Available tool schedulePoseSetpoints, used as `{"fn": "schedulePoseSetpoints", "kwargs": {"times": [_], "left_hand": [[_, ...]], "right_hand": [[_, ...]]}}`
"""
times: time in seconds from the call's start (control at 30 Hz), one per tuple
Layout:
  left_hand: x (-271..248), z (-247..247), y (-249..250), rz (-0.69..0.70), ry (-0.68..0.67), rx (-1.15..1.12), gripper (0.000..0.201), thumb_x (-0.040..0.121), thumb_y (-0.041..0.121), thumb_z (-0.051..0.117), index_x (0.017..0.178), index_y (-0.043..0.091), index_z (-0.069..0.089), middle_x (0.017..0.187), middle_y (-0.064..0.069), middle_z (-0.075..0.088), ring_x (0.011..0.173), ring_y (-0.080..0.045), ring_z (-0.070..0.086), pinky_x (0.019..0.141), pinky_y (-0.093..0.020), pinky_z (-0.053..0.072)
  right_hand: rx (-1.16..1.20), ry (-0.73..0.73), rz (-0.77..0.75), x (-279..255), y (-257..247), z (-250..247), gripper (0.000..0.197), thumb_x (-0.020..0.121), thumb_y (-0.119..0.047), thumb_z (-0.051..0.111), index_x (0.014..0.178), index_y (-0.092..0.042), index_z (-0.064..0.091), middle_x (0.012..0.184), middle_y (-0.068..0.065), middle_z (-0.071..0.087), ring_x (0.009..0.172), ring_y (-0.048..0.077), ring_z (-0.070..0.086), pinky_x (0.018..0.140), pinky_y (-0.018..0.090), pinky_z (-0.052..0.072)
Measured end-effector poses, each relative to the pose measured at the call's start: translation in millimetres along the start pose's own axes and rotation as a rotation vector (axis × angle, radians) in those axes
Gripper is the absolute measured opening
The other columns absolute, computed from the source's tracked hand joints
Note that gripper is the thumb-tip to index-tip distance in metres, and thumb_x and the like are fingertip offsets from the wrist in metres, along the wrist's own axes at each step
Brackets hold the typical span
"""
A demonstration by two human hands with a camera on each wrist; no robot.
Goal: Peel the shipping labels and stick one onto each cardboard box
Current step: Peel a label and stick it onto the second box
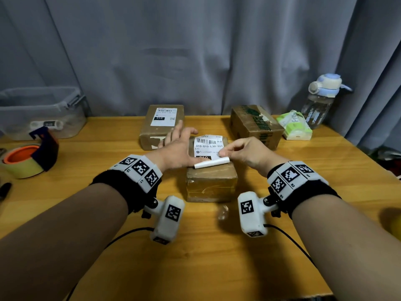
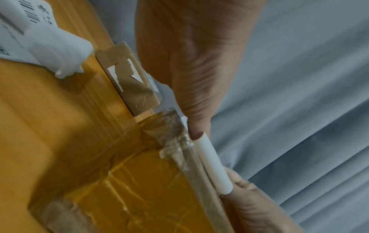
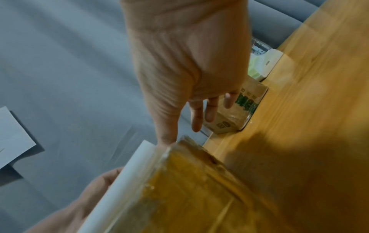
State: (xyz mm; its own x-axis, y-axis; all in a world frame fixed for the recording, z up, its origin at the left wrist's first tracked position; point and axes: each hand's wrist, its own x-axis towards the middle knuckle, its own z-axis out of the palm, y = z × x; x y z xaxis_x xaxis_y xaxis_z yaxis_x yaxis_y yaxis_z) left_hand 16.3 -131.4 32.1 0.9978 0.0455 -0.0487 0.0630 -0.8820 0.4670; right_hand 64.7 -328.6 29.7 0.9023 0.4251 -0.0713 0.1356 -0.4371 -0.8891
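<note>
**Label half down on the near box, backing curled at its front edge**

Your forearms fill the bottom of the head view, wrist cameras hanging under both. Your right hand (image 1: 245, 152) has its fingers (image 1: 225, 152) curled, thumb and forefinger pinching the lower right part of the shipping label (image 1: 208, 145). Below that pinch the white backing strip (image 1: 212, 163) is rolled into a tube lying across the top of the near box (image 1: 211, 179). Your left hand (image 1: 176, 148) lies flat, fingers straight and spread, palm side down along the left edge of that label and box; it grips nothing, thumb tip touching the tube's left end. In the left wrist view the tube (image 2: 214, 167) runs along the box's top edge between both hands.

Label's upper part with barcode lies flat on the box top; whether the lower part is stuck cannot be told.

Behind, touching or just beside the near box, a second box (image 1: 161, 124) already carries a label (image 1: 166, 116). A third box (image 1: 256, 124) with green print sits to the right rear, unlabelled on the faces shown.

Further out on the desk (image 1: 217, 257): tape dispenser (image 1: 30, 157) far left, clear plastic bin (image 1: 41, 111) behind it, tissue pack (image 1: 295, 124) and water bottle (image 1: 321, 98) at right rear. Grey curtain (image 1: 195, 51) behind everything.
</note>
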Motion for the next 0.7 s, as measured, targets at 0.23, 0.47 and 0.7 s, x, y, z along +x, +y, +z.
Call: {"fn": "schedulePoseSetpoints", "kwargs": {"times": [0.23, 0.47, 0.7], "left_hand": [[-17, 2, 1, 0.045, -0.041, 0.015, 0.1, 0.06, 0.062, 0.072, 0.14, 0.043, 0.015, 0.156, 0.002, -0.022, 0.146, -0.029, -0.008, 0.118, -0.05, 0.0], [-26, 0, 4, 0.033, -0.096, 0.074, 0.125, 0.058, 0.068, 0.069, 0.141, 0.044, -0.02, 0.154, 0.002, -0.028, 0.145, -0.027, -0.016, 0.117, -0.053, -0.003], [-24, 6, 8, -0.064, -0.06, 0.049, 0.119, 0.064, 0.068, 0.066, 0.143, 0.04, -0.018, 0.156, -0.002, -0.022, 0.145, -0.031, -0.011, 0.116, -0.056, 0.004]], "right_hand": [[-0.046, -0.035, -0.041, -7, -2, 5, 0.029, 0.075, -0.011, 0.078, 0.101, -0.007, 0.065, 0.083, -0.007, 0.054, 0.074, 0.003, 0.05, 0.055, 0.004, 0.041], [-0.389, -0.173, 0.054, -20, -8, -2, 0.057, 0.066, -0.04, 0.082, 0.11, -0.034, 0.048, 0.122, 0.002, 0.041, 0.113, 0.022, 0.042, 0.098, 0.037, 0.039], [-0.424, -0.145, 0.109, -19, -11, 5, 0.056, 0.067, -0.048, 0.079, 0.111, -0.037, 0.047, 0.126, 0.004, 0.045, 0.116, 0.024, 0.044, 0.103, 0.043, 0.04]]}}
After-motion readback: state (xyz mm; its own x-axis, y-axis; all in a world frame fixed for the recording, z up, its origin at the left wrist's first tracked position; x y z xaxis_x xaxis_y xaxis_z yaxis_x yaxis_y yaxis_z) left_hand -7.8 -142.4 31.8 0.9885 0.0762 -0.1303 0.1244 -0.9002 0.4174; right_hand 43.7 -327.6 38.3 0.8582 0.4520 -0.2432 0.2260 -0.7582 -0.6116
